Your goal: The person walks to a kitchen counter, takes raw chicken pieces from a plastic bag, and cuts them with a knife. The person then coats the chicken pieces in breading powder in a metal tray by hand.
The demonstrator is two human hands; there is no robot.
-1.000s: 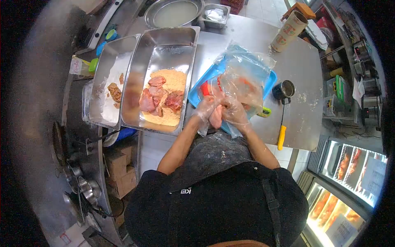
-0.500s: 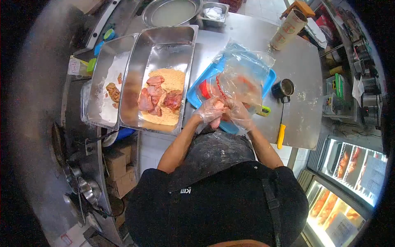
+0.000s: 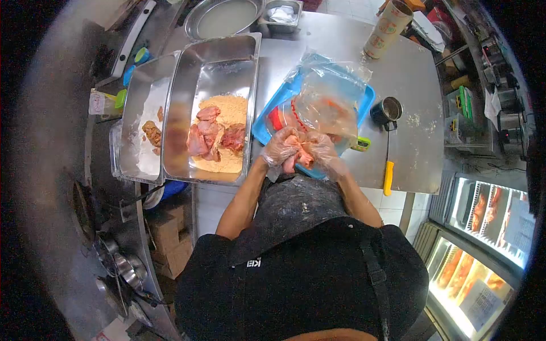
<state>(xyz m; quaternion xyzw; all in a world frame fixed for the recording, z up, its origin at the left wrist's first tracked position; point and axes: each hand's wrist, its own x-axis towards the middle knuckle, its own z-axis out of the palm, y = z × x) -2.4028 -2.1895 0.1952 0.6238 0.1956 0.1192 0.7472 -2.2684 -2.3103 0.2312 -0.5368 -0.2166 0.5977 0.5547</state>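
Note:
Both hands wear clear plastic gloves and meet over the near edge of a blue tray [image 3: 263,126]. My left hand [image 3: 280,149] is closed on a raw chicken piece [image 3: 297,153]. My right hand [image 3: 319,152] grips the same piece from the other side; its fingertips are partly hidden. Beyond them in the tray lies a clear plastic bag [image 3: 327,99] with red print and reddish contents. To my left, several raw meat pieces [image 3: 205,136] rest on tan breading [image 3: 227,105] inside a deep steel pan [image 3: 213,48].
A second steel pan [image 3: 149,71] holds white flour and brown clumps. Right of the tray are a metal cup [image 3: 387,113], a yellow-handled knife [image 3: 388,179] and a printed cardboard tube [image 3: 388,29]. A round metal bowl [image 3: 190,25] stands at the back. Lit display cabinets [image 3: 492,219] stand lower right.
My hands have shifted slightly and the chicken piece between them looks more spread out, with more of it showing. The whole view has moved a little.

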